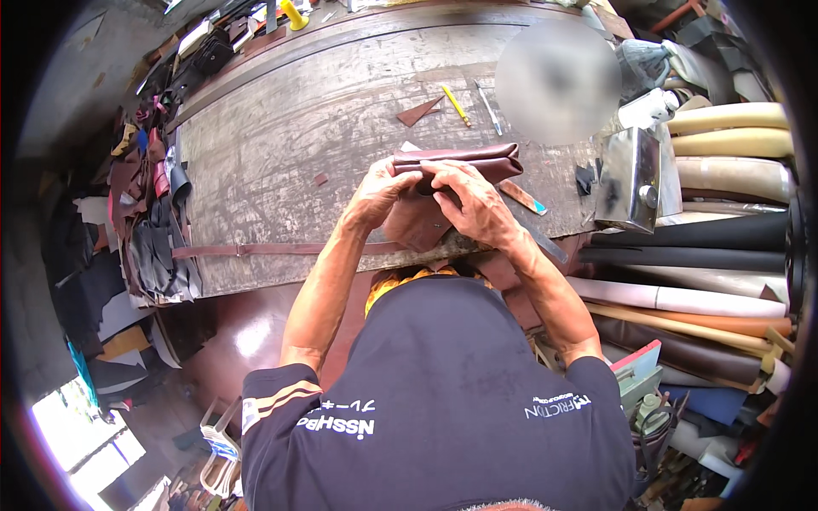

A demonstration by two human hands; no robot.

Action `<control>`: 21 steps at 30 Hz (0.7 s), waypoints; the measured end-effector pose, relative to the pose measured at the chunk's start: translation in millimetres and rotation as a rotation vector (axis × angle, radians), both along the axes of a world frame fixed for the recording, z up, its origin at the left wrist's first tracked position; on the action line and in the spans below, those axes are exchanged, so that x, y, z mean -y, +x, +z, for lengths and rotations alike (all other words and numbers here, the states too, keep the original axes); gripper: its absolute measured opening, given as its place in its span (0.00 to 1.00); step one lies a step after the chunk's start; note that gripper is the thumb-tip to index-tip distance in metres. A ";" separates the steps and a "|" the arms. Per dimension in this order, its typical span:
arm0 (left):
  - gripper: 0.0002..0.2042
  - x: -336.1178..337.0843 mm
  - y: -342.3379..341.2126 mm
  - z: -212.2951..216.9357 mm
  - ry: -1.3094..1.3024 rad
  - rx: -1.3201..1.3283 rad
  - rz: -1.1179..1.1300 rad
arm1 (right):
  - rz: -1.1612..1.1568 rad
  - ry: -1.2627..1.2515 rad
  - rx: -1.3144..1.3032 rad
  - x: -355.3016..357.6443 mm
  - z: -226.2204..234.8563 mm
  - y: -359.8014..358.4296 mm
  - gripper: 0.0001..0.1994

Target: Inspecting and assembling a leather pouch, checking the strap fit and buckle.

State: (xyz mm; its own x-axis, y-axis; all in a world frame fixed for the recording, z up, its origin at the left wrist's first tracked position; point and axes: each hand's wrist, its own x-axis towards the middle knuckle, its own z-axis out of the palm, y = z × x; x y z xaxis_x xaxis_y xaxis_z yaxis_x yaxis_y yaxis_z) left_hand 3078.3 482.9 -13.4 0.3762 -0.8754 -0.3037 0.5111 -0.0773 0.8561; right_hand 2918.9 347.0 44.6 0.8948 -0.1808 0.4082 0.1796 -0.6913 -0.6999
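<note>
A dark brown leather bag (490, 159), its upper part folded over, is held up above the near edge of the workbench. My left hand (375, 196) pinches its left end between thumb and fingers. Across its front, my right hand (473, 204) grips with bent fingers. Below the fold hangs a lighter brown leather flap (409, 223), partly hidden by my hands. A long brown strap (294, 249) runs left from there along the bench, with a small buckle-like piece on it. What lies inside the fold is hidden.
On the worn wooden workbench (256, 136) lie a yellow pencil (457, 106), a pen (488, 107), leather scraps (417, 111) and a flat tool (521, 196). A metal box (629, 180) stands right, beside rolled material (724, 177). Leather offcuts (153, 213) hang over the left edge.
</note>
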 end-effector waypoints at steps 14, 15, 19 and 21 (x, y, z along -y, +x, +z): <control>0.13 7.2 -8.6 0.4 0.050 -0.446 0.281 | -0.094 0.061 -0.056 -21.2 -16.5 2.3 0.14; 0.12 6.6 -8.4 -2.0 0.048 -0.435 0.278 | -0.098 0.035 -0.064 -22.7 -15.9 2.2 0.14; 0.12 4.7 -9.6 -4.7 0.047 -0.399 0.267 | -0.108 0.017 -0.106 -26.5 -10.4 0.9 0.14; 0.12 3.8 -9.9 -4.6 0.059 -0.387 0.261 | -0.104 0.004 -0.121 -27.5 -6.4 -0.6 0.15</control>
